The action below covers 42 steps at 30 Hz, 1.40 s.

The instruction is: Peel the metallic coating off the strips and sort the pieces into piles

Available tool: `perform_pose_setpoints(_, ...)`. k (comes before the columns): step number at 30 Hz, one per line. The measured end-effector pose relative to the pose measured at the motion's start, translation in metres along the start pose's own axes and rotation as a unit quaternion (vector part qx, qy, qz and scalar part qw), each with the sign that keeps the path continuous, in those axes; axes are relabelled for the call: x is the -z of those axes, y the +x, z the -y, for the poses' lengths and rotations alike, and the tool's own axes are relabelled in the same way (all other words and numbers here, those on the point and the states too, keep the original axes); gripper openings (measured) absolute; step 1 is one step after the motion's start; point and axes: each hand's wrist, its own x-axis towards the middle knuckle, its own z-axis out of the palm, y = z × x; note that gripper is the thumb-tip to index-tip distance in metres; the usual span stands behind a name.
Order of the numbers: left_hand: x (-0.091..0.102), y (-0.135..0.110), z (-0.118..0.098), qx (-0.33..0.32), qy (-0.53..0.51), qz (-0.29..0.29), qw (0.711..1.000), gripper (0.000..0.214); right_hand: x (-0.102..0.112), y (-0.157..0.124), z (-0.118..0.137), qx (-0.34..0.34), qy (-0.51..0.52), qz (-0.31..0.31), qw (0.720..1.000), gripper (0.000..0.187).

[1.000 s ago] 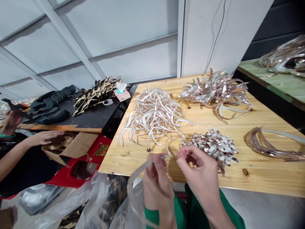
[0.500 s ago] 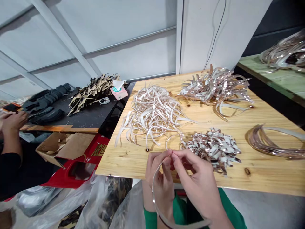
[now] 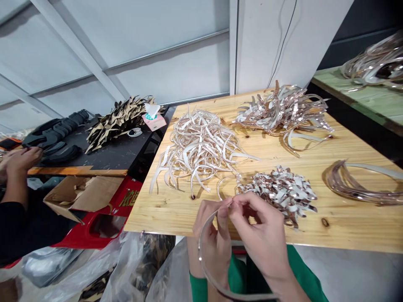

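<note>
Between my two hands is one end of a narrow, shiny rose-gold strip (image 3: 201, 251) with a pale backing. It curves down past my left wrist toward my right forearm. My left hand (image 3: 212, 235) pinches the strip near its end. Touching the same end, my right hand (image 3: 260, 226) has thumb and forefinger pressed together; its other fingers are curled. The strip's very tip is hidden by the fingertips. Just beyond my right hand lies a heap of short metallic scraps (image 3: 280, 188). Behind my hands spreads a loose pile of thin curled strips (image 3: 204, 147).
The wooden table (image 3: 170, 214) also bears wider shiny strips (image 3: 286, 109) at the back and a strip bundle (image 3: 343, 184) at right. At left, a co-worker's hand (image 3: 23, 159) is by black pieces (image 3: 59, 134) on a dark table. A cardboard box (image 3: 97, 193) stands below.
The view has shifted slightly. My fingertips still meet at the strip's end, with my right hand turned a little. The co-worker's hand has moved slightly to the right.
</note>
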Motion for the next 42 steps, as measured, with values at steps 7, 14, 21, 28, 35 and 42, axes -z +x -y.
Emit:
perform_pose_setpoints(7,0.000,-0.004,-0.001,0.163,-0.001,-0.055,0.985,0.030,0.000,0.003,0.001,-0.025,0.049,0.063,0.996,0.018)
perform_pose_setpoints(14,0.006,0.001,-0.004,0.047,0.019,-0.023,0.998,0.022,-0.001,0.002,0.002,-0.017,0.027,0.037,0.999,0.020)
perform_pose_setpoints(21,0.005,-0.002,-0.009,0.073,0.037,-0.010,0.997,0.026,0.006,0.006,0.002,0.050,-0.028,0.012,0.998,0.014)
perform_pose_setpoints(28,0.020,0.003,-0.011,0.299,0.042,0.051,0.952,0.063,0.012,0.006,0.004,0.059,0.035,0.092,0.993,0.015)
perform_pose_setpoints(35,0.030,0.000,-0.019,0.185,-0.021,0.058,0.981,0.045,0.011,0.003,0.009,0.075,0.085,0.139,0.984,0.014)
perform_pose_setpoints(42,0.032,-0.005,-0.008,0.112,-0.075,0.144,0.980,0.037,0.009,0.000,0.008,0.116,0.078,0.133,0.981,0.015)
